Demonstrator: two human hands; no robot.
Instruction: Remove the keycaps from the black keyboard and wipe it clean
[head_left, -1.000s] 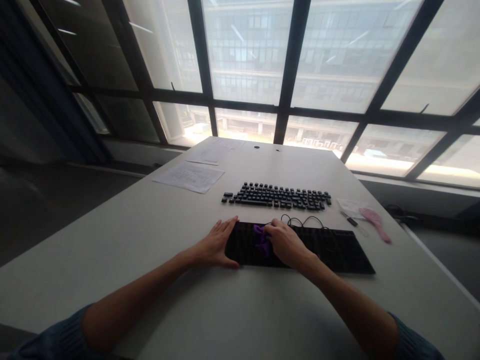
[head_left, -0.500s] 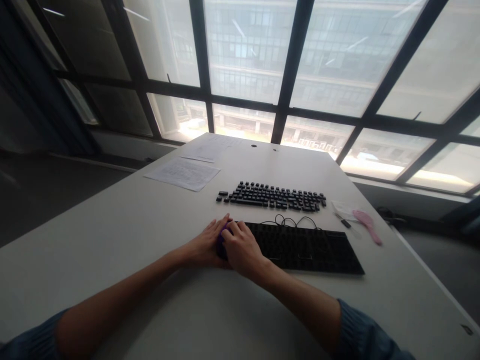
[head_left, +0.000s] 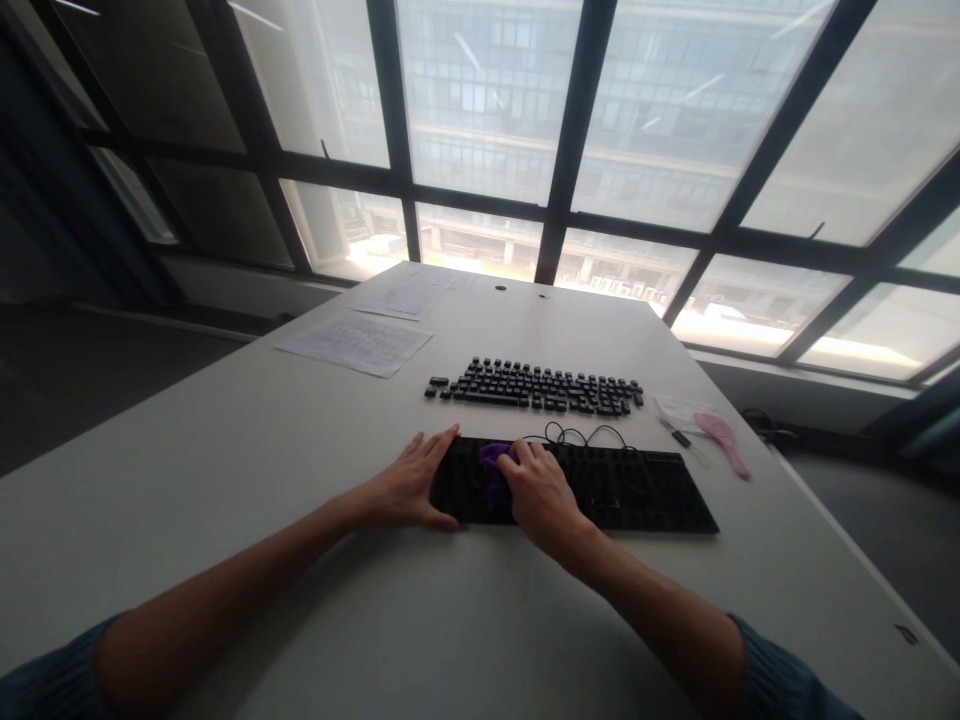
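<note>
A dark keyboard base [head_left: 637,495], its keycaps off, lies flat on the white table. At its left end my left hand [head_left: 409,488] rests with thumb and fingers spread around the edge, holding it from the side. My right hand [head_left: 541,490] has its fingers bent over a crumpled purple cloth [head_left: 495,480], pressed on the left part of the base. Part of the cloth is hidden under those fingers. Behind the base stand rows of loose black keycaps [head_left: 544,387], set out in keyboard order.
A looped black cable [head_left: 574,434] lies along the base's back edge. To the right are a pink hairbrush [head_left: 721,442], a small dark-handled tool [head_left: 680,438] and a clear plastic bag [head_left: 671,412]. Printed paper sheets [head_left: 360,342] lie at the back left of the table [head_left: 315,420].
My right hand has moved right along the keyboard base with the purple cloth, away from my left hand. My left hand stays at the left end, its fingers now more plainly spread.
</note>
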